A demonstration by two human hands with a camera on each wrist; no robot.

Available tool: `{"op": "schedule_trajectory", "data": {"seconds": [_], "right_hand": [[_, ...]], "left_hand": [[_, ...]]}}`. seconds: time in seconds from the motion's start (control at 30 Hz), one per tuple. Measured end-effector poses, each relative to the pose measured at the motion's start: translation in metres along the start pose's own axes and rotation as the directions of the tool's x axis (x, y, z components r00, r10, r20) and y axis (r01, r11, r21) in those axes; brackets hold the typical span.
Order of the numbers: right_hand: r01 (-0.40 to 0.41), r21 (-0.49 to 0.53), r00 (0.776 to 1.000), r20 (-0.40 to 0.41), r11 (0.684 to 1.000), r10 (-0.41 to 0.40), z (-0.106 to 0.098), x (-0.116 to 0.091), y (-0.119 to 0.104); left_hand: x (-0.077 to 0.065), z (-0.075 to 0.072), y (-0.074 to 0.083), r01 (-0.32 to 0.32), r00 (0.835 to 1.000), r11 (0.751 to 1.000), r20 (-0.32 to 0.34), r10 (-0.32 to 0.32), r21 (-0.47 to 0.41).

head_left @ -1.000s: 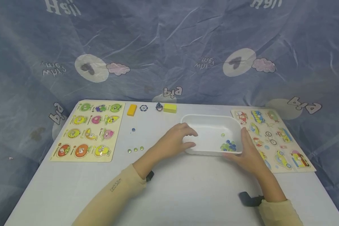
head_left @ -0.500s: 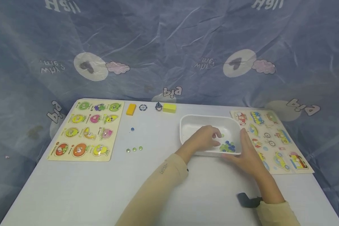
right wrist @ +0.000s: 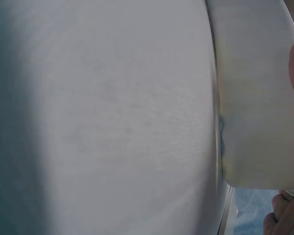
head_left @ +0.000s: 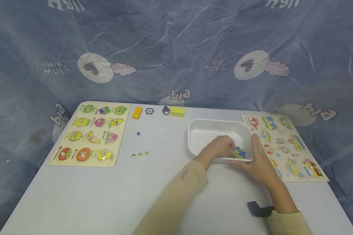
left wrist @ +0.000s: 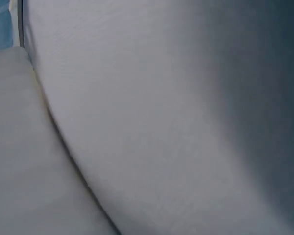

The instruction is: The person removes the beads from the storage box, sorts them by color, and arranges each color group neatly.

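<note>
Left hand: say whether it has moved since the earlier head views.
Yes, rightward: against the white tray, the left hand went from the left end close to the beads.

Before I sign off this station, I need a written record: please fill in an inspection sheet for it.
Surface: white table.
Job's things: tray, with blue and green beads at its right end; loose on the table, one blue bead and three green beads.
Clutter: fruit board, vehicle board, orange block, chip, figurine, yellow block.
Hands: left hand inside the tray by the beads, hold unclear; right hand grips the tray's right end.
Cables: nothing seen.
Surroundings: printed cloth behind.
</note>
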State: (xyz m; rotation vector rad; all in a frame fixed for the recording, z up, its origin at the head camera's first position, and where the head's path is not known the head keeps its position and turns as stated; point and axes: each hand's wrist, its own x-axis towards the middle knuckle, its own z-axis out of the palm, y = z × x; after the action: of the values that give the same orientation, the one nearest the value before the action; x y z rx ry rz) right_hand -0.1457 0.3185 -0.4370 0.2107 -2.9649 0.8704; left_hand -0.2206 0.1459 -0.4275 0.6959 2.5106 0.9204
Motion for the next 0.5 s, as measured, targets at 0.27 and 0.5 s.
{"op": "schedule_trajectory", "data": {"seconds": [0.27,0.5], "right_hand": [[-0.006,-0.001,1.0,-0.001,1.0,0.006,0.0005,0.0014,0.0028],[-0.014,0.001,1.0,0.002,1.0,0.014,-0.0003,0.0009,0.002]], "left_hand": [[0.0013,-0.0012,0.0008,0.049,0.998,0.998,0.029,-0.05,0.03],[0.0021,-0.0006,0.0005,0.056,0.998,0.998,0.02,-0.057,0.032]]}}
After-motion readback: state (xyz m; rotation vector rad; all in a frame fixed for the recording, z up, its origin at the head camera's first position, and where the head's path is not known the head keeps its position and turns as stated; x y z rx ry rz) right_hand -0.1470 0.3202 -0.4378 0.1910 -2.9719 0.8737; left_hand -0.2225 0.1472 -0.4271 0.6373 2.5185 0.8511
